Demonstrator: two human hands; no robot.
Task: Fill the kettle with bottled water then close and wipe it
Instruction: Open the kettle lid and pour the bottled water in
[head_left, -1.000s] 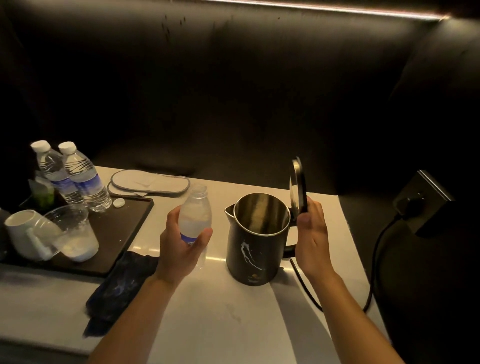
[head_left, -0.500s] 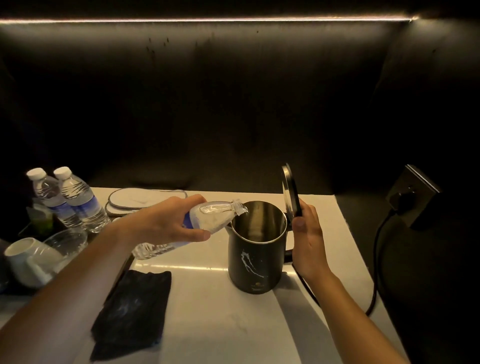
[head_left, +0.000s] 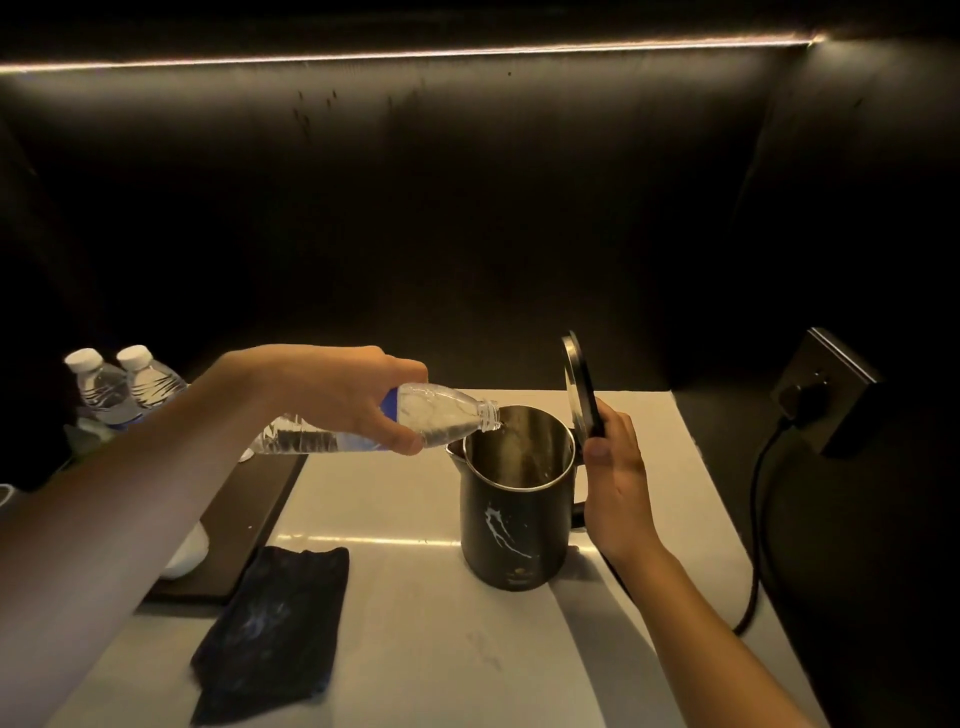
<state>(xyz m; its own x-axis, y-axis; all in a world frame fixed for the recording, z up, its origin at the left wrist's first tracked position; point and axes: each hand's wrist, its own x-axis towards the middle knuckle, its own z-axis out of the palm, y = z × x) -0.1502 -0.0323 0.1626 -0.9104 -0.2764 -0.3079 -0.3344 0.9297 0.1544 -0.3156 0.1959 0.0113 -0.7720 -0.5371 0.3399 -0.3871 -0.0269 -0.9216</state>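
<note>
A black kettle with a white splash mark stands on the pale table, its steel inside showing. Its lid stands upright at the back right. My right hand rests on the lid and handle side, thumb against the lid's lower edge. My left hand grips an uncapped clear water bottle, tipped nearly flat with its mouth over the kettle's rim. Water runs into the kettle. A dark folded cloth lies flat at the front left.
Two capped water bottles stand at the far left behind a black tray. A white cup peeks out under my left forearm. A black cord runs from the kettle to a wall socket on the right.
My left hand lifted the bottle from upright, tipped it over the kettle, and now holds it higher with water flowing. My right hand stayed by the lid.
</note>
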